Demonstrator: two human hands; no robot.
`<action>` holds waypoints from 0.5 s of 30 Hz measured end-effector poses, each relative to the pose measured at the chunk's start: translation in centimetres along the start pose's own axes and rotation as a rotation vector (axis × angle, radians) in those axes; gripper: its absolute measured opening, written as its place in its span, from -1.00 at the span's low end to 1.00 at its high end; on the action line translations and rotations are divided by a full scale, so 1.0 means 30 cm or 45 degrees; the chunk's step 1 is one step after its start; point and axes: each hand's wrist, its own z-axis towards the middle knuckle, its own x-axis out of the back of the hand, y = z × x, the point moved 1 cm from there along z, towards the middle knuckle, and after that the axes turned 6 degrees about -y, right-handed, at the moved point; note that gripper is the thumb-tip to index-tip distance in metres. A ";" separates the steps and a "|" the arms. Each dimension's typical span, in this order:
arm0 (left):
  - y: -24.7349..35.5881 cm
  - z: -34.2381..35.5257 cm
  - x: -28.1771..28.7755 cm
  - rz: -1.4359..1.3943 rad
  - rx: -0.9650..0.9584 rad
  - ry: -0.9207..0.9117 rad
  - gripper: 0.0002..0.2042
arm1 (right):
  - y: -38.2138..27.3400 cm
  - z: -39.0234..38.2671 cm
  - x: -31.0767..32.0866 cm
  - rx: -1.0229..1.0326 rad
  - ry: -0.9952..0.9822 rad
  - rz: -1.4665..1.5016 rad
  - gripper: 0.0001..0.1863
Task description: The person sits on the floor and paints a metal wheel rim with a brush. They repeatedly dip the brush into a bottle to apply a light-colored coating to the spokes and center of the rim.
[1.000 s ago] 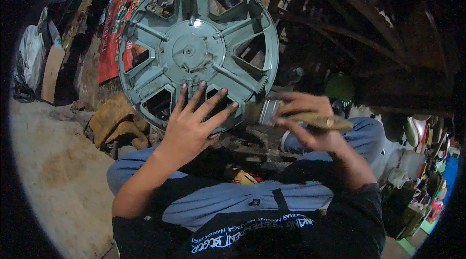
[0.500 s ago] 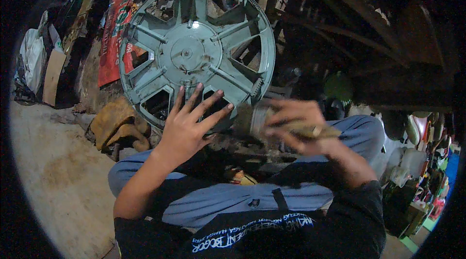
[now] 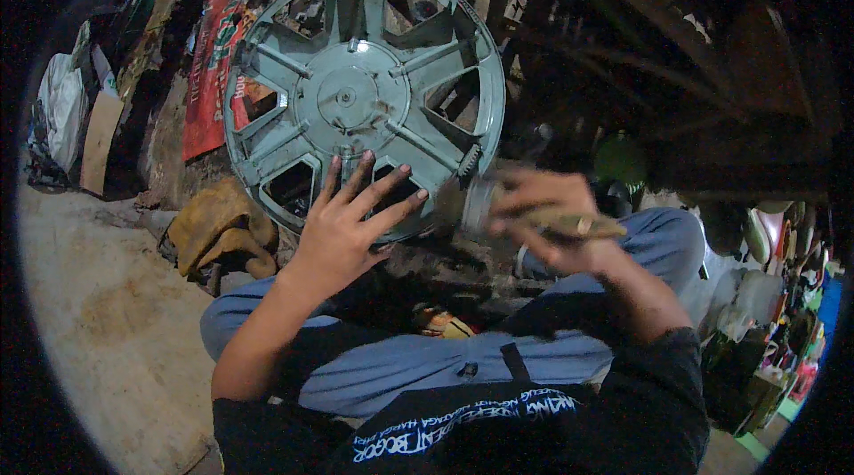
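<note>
I'm resting my widely spread left hand on a round, glossy, dirt-smudged, grey-green wheel cover extending beyond it; my right hand is gripping a brush.

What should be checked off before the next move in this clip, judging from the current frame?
1. Brush gripped in the right hand: ok, held by its handle.
2. Left hand at the wheel cover: ok, fingers spread over its near part, apparently resting there.
3. Bristles touching the wheel cover: cannot tell, the brush head is blurred.
4. Wheel cover free of marks: not ok, dark smudges show near its centre.
5. Brown cloth clear of both hands: ok, it lies left of the left hand.
</note>
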 end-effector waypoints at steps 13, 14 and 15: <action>0.013 0.008 -0.007 -0.022 0.019 0.024 -0.06 | -0.074 0.005 -0.046 -0.238 0.152 0.051 -0.79; 0.010 0.008 -0.005 -0.025 0.015 0.020 -0.06 | -0.059 0.007 -0.036 -0.169 0.113 0.014 -0.79; 0.006 0.005 -0.006 -0.033 0.007 0.013 -0.06 | -0.032 0.008 -0.019 -0.107 0.075 -0.021 -0.80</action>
